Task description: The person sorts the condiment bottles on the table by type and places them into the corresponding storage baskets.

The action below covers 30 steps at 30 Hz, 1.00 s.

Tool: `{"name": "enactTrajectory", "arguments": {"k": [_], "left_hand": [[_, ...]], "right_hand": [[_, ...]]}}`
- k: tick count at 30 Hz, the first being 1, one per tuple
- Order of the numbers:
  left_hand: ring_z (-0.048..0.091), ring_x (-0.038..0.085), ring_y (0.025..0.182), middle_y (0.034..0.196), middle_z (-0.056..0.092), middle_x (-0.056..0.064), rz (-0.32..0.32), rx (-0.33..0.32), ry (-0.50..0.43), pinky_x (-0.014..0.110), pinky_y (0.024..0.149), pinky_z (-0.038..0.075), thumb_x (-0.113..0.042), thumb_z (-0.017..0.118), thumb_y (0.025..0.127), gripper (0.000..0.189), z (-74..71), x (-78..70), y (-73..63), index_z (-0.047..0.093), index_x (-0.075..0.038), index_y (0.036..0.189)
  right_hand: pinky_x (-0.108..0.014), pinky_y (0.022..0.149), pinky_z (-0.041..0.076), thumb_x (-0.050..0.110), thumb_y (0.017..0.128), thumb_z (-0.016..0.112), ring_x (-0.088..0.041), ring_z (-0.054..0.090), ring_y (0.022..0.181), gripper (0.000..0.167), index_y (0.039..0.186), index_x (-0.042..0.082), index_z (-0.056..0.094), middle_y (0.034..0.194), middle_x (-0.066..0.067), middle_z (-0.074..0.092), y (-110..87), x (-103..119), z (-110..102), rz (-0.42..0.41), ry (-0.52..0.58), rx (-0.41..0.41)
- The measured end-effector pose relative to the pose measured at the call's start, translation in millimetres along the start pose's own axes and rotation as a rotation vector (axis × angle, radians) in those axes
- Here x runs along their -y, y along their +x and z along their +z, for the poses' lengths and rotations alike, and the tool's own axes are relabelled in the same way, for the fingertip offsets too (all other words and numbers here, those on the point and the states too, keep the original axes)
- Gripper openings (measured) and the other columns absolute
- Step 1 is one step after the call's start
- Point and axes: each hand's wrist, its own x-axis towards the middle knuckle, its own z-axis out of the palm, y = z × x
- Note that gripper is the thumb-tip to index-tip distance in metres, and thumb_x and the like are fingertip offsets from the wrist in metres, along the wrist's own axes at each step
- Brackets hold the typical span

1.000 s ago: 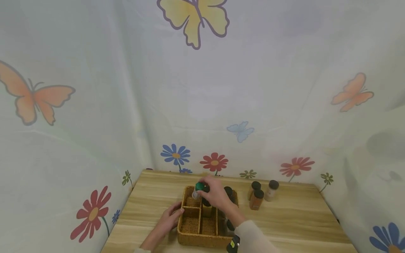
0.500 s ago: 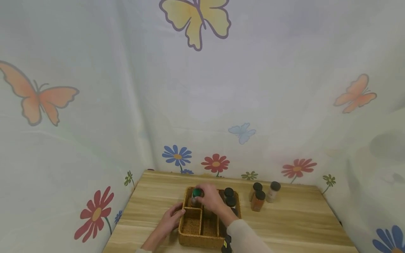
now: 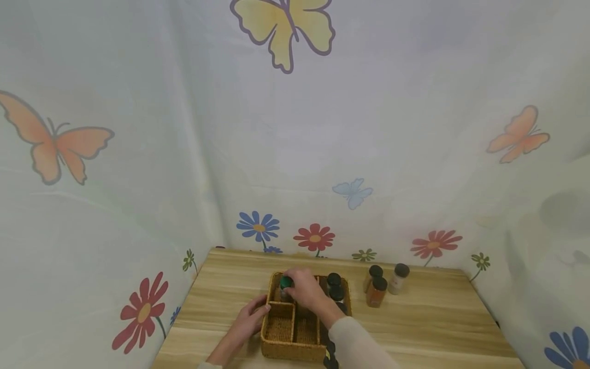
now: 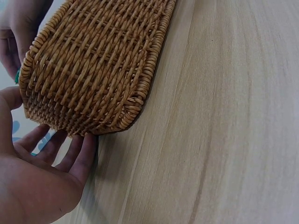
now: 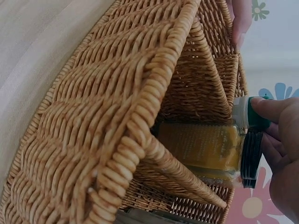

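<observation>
A woven wicker basket (image 3: 288, 350) with compartments stands on the wooden table. My right hand (image 3: 305, 291) pinches the green cap of a small clear spice bottle (image 5: 240, 111) in the basket's far left compartment. Beside that bottle, in the right wrist view, a black-lidded jar with yellow-brown contents (image 5: 201, 147) stands in the neighbouring compartment, close under my right fingers. My left hand (image 3: 245, 325) rests on the basket's left side. In the left wrist view its fingertips (image 4: 86, 144) touch the outer wall and the thumb lies at the rim.
Several black-lidded jars (image 3: 335, 287) fill the right compartment, partly hidden by my right arm. On the table right of the basket stand an orange-brown jar (image 3: 376, 294), another dark-lidded jar (image 3: 371, 277) and a pale jar (image 3: 398, 281). A flowered curtain (image 3: 295, 128) hangs behind.
My right hand has lowered the green-capped bottle into the far left compartment, moving slightly left. In the last half second it barely moves. The left hand keeps its place on the basket.
</observation>
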Motion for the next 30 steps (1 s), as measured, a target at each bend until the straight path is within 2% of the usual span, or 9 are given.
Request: {"name": "enactTrajectory", "arguments": {"k": [11, 15, 19, 23, 30], "left_hand": [[0.047, 0.050, 0.143, 0.162, 0.037, 0.033, 0.016, -0.008, -0.008, 0.059, 0.104, 0.057, -0.037, 0.057, 0.111, 0.067, 2.7, -0.8, -1.1, 0.038, 0.004, 0.160], [0.046, 0.050, 0.143, 0.162, 0.038, 0.032, 0.004, -0.012, 0.004, 0.057, 0.105, 0.057, -0.040, 0.059, 0.109, 0.068, 2.0, -1.5, -1.4, 0.039, 0.002, 0.160], [0.046, 0.049, 0.144, 0.163, 0.038, 0.031, 0.004, -0.021, 0.003, 0.054, 0.105, 0.058, -0.039, 0.061, 0.109, 0.067, -0.2, 0.1, 1.3, 0.041, 0.000, 0.160], [0.045, 0.049, 0.145, 0.163, 0.037, 0.031, 0.006, -0.019, -0.003, 0.053, 0.105, 0.058, -0.038, 0.061, 0.109, 0.067, 0.1, 0.9, 3.1, 0.040, 0.001, 0.160], [0.047, 0.050, 0.143, 0.162, 0.036, 0.033, 0.002, -0.025, -0.025, 0.054, 0.105, 0.057, -0.035, 0.061, 0.109, 0.067, 0.8, -2.2, 0.3, 0.039, 0.003, 0.159]], "right_hand": [[-0.028, 0.084, 0.063, 0.015, 0.093, 0.084, -0.016, 0.070, 0.103, 0.036, 0.126, 0.004, 0.074, 0.118, -0.007, 0.074, -2.2, 5, 2, 0.001, -0.049, 0.027], [-0.030, 0.083, 0.064, 0.017, 0.094, 0.084, -0.019, 0.071, 0.103, 0.038, 0.128, 0.003, 0.073, 0.119, -0.009, 0.075, -3.2, 5, -6, -0.001, -0.013, 0.029], [-0.040, 0.091, 0.064, 0.021, 0.098, 0.080, -0.025, 0.071, 0.112, 0.042, 0.136, 0.005, 0.069, 0.127, -0.012, 0.073, -5.8, 1, -23, 0.032, 0.052, 0.022], [-0.050, 0.097, 0.061, 0.021, 0.099, 0.078, -0.031, 0.068, 0.120, 0.042, 0.137, 0.006, 0.068, 0.132, -0.014, 0.071, -14.3, -15, -45, 0.059, 0.073, -0.027], [-0.052, 0.086, 0.061, 0.013, 0.093, 0.083, -0.032, 0.067, 0.103, 0.034, 0.122, -0.001, 0.073, 0.112, -0.014, 0.069, -40.3, -64, -85, 0.073, 0.022, -0.166]]}}
